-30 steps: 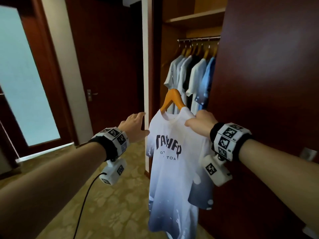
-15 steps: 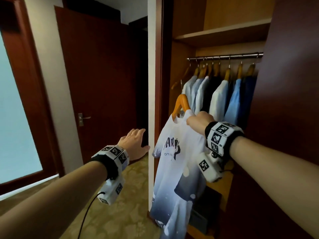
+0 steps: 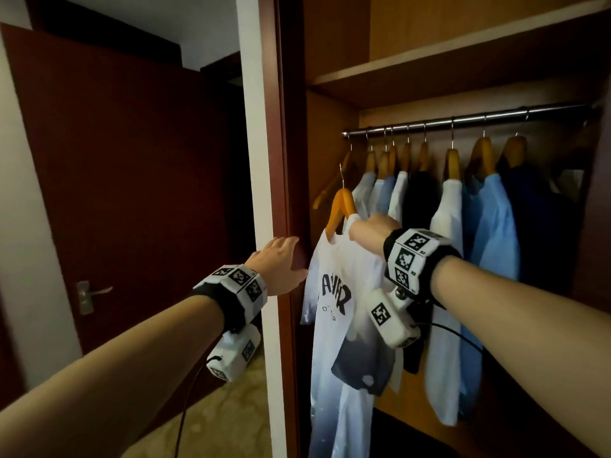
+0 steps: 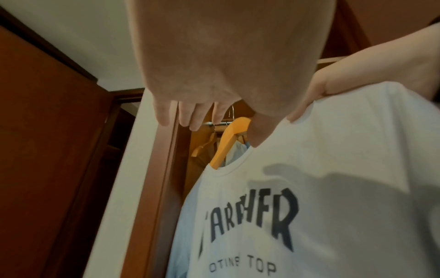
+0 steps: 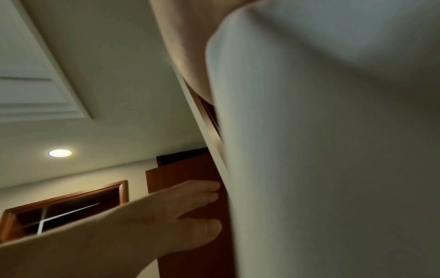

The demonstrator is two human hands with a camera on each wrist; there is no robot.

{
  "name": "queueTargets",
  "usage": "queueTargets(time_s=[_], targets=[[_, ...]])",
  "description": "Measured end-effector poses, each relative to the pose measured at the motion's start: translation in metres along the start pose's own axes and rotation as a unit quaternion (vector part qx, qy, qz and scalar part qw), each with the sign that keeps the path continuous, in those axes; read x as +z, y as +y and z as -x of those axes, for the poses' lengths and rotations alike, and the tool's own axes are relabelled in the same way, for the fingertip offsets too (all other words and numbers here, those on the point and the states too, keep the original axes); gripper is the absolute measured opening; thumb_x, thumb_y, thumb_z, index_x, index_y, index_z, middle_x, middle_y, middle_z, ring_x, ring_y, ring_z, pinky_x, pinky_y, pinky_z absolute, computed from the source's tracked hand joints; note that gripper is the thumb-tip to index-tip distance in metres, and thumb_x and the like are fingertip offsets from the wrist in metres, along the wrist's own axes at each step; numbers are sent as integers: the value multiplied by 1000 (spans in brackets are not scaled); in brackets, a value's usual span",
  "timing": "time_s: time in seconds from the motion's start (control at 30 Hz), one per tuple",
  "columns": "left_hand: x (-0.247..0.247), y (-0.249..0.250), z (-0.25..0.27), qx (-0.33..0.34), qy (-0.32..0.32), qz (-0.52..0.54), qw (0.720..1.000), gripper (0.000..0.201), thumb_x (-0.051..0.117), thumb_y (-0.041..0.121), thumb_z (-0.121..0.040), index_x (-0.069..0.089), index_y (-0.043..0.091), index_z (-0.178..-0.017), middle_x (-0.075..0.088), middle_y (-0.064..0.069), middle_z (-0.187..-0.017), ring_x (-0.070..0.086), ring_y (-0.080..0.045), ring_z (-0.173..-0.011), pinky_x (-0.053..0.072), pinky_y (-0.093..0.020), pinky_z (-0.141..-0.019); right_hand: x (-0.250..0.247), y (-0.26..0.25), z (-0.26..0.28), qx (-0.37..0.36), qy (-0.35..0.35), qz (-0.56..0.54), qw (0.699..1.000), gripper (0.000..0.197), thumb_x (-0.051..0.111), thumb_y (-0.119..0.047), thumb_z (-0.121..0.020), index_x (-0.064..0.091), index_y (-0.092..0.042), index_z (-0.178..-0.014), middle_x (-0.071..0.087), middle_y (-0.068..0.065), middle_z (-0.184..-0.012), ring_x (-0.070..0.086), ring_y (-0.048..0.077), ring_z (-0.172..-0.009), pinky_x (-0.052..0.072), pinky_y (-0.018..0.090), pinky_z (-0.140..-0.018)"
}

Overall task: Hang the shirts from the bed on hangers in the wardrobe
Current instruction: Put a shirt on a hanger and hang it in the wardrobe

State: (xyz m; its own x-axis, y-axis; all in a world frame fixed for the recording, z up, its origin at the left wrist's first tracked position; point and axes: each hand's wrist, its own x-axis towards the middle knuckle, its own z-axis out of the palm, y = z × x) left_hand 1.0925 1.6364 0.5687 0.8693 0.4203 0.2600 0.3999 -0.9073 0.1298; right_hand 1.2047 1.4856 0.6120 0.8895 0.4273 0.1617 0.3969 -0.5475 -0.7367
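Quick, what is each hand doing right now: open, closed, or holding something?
Left hand: open, fingers straight, holding nothing, at the wardrobe frame.
Right hand: closed on the white shirt at its shoulder, on the wooden hanger.

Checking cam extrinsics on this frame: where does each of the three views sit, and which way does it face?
Head: on the head, facing forward and down into the wardrobe at the rail; both forearms, left hand and right hand show.
Left wrist: under the left wrist, looking along the straight fingers and up; right hand shows.
Right wrist: under the right wrist, facing up at the ceiling light; left hand shows.
Shared: head and left wrist both show the printed white shirt on the orange hanger.
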Motion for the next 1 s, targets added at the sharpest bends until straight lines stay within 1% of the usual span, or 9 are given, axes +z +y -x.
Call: queueTargets(time_s=[0.13, 0.27, 0.37, 0.53, 0.63, 0.73, 0.83, 0.9, 1.0], targets=[[2, 2, -74, 40, 4, -32, 999, 77, 50, 46, -96, 11, 18, -157, 17, -5, -163, 11, -23, -151, 17, -48, -121, 11, -13, -52, 11, 28, 28, 999, 47, 39, -43, -96, 50, -16, -133, 54, 16, -132, 54, 36, -119, 40, 44, -106], [14, -2, -140, 73, -2, -30, 997, 79, 50, 46, -96, 9, 18, -157, 12, -5, -164, 3, -23, -152, 11, -48, -123, 15, -16, -99, 37, 54, 62, 996, 42, 39, -38, -101, 55, -6, -123, 57, 17, -124, 56, 34, -113, 45, 37, -96], [19, -10, -183, 100, -1, -17, 995, 80, 50, 46, -96, 7, 19, -158, 8, -5, -165, 2, -23, -153, 9, -46, -123, 20, -17, -132, 62, 92, 83, 990, 48, 43, -37, -97, 49, -6, -134, 51, 15, -133, 54, 34, -119, 45, 38, -99], [-6, -25, -246, 143, 28, -16, 989, 81, 50, 48, -96, 8, 17, -158, 10, -9, -165, 4, -26, -152, 11, -44, -123, 20, -44, -178, 79, 148, 115, 979, 62, 42, -42, -91, 42, -12, -145, 28, 13, -157, 21, 33, -146, 19, 43, -121], [-32, -30, -277, 153, 45, 15, 987, 80, 53, 46, -95, 10, 18, -157, 14, -9, -163, 9, -27, -151, 14, -45, -122, 13, -64, -196, 77, 155, 130, 976, 56, 40, -46, -99, 49, -9, -140, 35, 14, -154, 29, 33, -144, 19, 41, -120], [-49, -29, -301, 174, 52, 39, 983, 80, 56, 45, -94, 14, 18, -156, 18, -10, -162, 14, -28, -150, 19, -46, -121, 10, -87, -213, 60, 176, 151, 971, 53, 35, -42, -102, 39, -17, -149, 25, 8, -161, 22, 29, -148, 15, 40, -119], [-57, -27, -325, 190, 52, 80, 977, 78, 57, 42, -94, 15, 17, -155, 22, -13, -159, 20, -31, -147, 27, -47, -118, 5, -110, -226, 60, 167, 178, 968, 44, 32, -24, -106, 40, -10, -146, 32, 16, -154, 33, 32, -140, 32, 33, -104], [-49, -26, -336, 202, 39, 109, 972, 76, 56, 40, -93, 17, 16, -155, 24, -15, -156, 24, -32, -145, 32, -46, -116, 7, -118, -238, 66, 170, 191, 965, 39, 33, -21, -105, 46, -9, -141, 40, 17, -147, 41, 33, -133, 36, 31, -93], [-24, -26, -348, 214, 8, 118, 970, 77, 58, 34, -91, 19, 15, -154, 21, -15, -157, 20, -33, -146, 30, -45, -117, 17, -115, -265, 65, 173, 204, 961, 36, 36, -24, -104, 53, -9, -133, 49, 15, -138, 50, 34, -123, 44, 36, -98]])
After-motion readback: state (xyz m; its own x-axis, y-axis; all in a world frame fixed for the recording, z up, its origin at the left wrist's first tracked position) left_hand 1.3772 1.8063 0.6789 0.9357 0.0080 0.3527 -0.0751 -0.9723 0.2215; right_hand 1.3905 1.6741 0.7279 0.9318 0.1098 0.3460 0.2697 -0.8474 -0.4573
